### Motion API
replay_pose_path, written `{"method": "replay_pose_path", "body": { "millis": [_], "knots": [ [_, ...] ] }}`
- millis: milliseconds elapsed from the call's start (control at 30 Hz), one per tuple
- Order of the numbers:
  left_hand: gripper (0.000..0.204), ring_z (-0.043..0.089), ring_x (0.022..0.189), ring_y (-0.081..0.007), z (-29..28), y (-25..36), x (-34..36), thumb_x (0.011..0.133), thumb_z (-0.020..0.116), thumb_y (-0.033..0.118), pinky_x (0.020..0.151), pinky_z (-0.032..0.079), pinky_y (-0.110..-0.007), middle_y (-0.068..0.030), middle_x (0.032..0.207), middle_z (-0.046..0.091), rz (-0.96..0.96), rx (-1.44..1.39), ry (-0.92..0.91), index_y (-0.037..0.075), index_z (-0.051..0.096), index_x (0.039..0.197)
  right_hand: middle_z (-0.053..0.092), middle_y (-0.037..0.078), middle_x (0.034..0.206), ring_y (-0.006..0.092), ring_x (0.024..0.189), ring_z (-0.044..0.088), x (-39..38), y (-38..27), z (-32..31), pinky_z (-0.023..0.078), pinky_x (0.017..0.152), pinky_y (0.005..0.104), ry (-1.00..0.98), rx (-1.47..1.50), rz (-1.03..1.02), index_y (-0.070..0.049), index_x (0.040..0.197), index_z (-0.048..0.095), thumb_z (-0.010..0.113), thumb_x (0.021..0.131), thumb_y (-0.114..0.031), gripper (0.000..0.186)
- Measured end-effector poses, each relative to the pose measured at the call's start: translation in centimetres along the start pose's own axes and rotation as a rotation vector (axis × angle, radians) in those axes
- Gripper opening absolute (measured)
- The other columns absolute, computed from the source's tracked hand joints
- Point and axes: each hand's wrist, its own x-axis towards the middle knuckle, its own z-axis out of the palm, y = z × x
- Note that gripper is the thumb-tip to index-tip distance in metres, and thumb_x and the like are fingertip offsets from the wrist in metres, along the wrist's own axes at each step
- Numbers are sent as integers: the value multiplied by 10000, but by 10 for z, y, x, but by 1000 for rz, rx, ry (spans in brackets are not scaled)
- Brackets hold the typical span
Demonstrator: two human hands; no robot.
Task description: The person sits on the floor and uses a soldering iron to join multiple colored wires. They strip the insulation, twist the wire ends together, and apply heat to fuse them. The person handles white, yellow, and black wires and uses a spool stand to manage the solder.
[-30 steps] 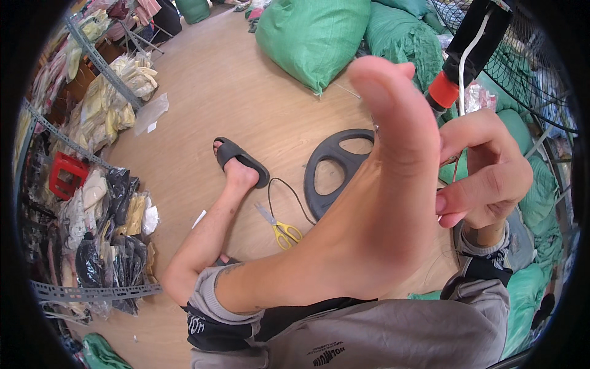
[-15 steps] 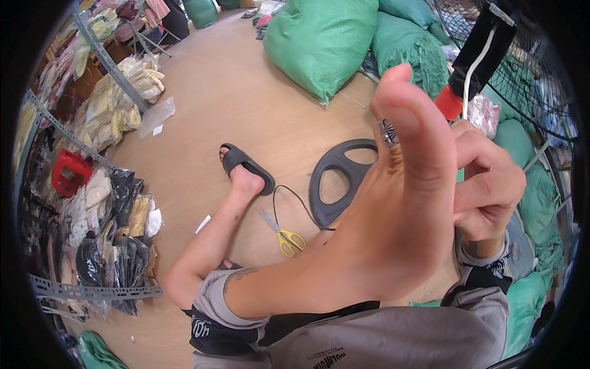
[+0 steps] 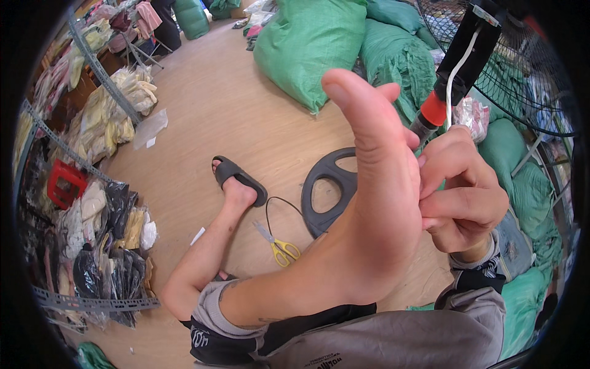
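Observation:
My left hand (image 3: 384, 203) is raised before the fan, thumb stretched upward; its other fingers are mostly hidden behind the palm, with only tips showing. Close against its right side, my right hand (image 3: 465, 190) is closed, thumb and fingers pinched together by the left palm. What lies between those fingertips is hidden. A white cable (image 3: 450, 86) hangs from the fan's black housing (image 3: 470, 46) and passes out of sight at the top of my right hand. Below the housing sit a red collar (image 3: 432, 109) and a grey pole (image 3: 422, 130).
A dark round fan base (image 3: 313, 197) with cut-outs lies on the floor beside yellow-handled scissors (image 3: 284, 251) and a black cord (image 3: 268, 212). Green sacks (image 3: 313, 49) stand ahead and right. Metal shelving (image 3: 101, 298) with bagged garments is at left. A wire fan cage (image 3: 510, 74) rises at right.
The left hand has turned, its thumb now tilting left and more fingertips showing. Both hands and the fan appear shifted left in view. The right hand stays pinched.

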Motion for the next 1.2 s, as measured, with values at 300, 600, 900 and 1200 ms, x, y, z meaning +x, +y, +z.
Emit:
{"method": "replay_pose_path", "body": {
  "millis": [300,600,900,1200],
  "knots": [
    [634,422,906,-107,-1,-9,-1,968,510,422,792,394,-262,-80,1163,367,181,-125,105,7,277,1387,649,134,943,202,846,564,-11,11,6,442,783,321,209,350,77,7,888,700,717,843,-20,55],
    [467,533,979,-126,-8,-33,-4,797,643,-172,909,492,-295,-94,1061,518,376,81,-18,-26,460,1201,642,158,954,205,852,581,-14,13,6,456,774,310,281,383,48,20,914,689,702,869,-41,77],
    [353,664,873,-168,-8,-36,-12,793,738,-134,802,561,-266,-146,983,636,501,198,165,-47,568,1091,600,62,898,224,892,530,-15,2,3,435,815,374,246,148,122,-97,891,600,648,961,-303,223],
    [251,644,778,-137,-15,-25,-18,806,748,-101,678,511,-212,-163,952,642,577,424,104,-28,636,1018,607,41,767,201,766,543,-13,-4,-2,420,731,332,178,42,68,-76,922,605,652,961,-303,235]
  ]
}}
